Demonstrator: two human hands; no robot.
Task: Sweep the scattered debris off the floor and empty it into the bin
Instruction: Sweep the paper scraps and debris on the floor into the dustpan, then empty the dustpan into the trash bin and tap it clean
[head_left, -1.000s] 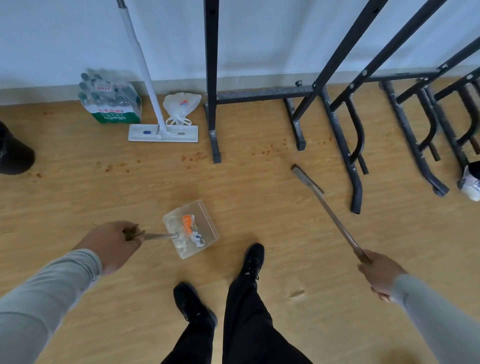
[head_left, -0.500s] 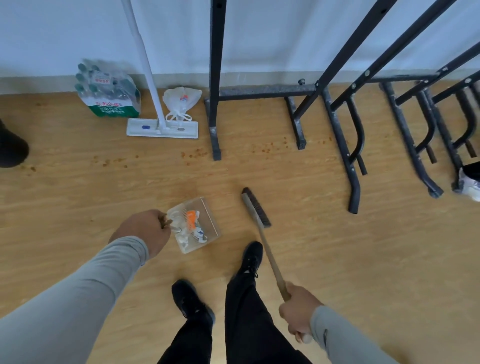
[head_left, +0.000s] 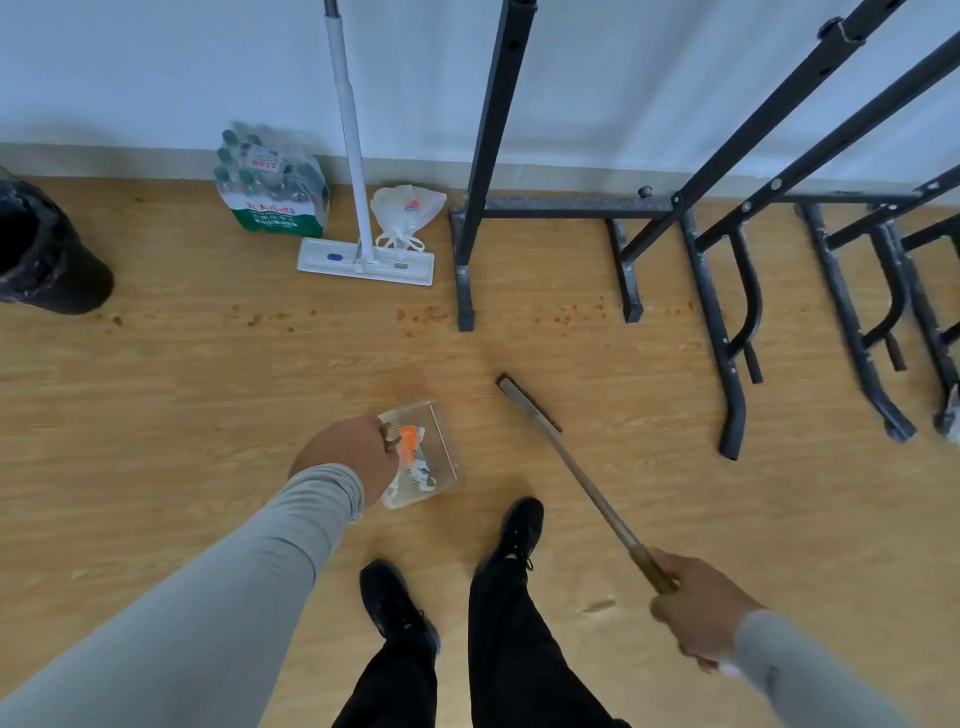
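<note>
Since crumbs still dot the floor (head_left: 156, 415) across mid frame, sweeping looks unfinished. Racks (head_left: 727, 270) fill upper right, legs planted among the debris (head_left: 566, 312), so the broom must work round them. Bin (head_left: 36, 249) sits far upper left, well apart from the pan, likely parked there for emptying later. Mop (head_left: 363, 254), water pack (head_left: 270, 192) & bag (head_left: 408, 208) stand along the wall, out of the way. Broom (head_left: 571, 462) runs lower right to center, head low & angled toward the pan; right hand (head_left: 696, 608) wrapped round its handle end. Dustpan (head_left: 426, 457), center, clear w/ bits inside, held low by left hand (head_left: 348, 457), fingers curled on its handle, mouth toward the crumbs.
</note>
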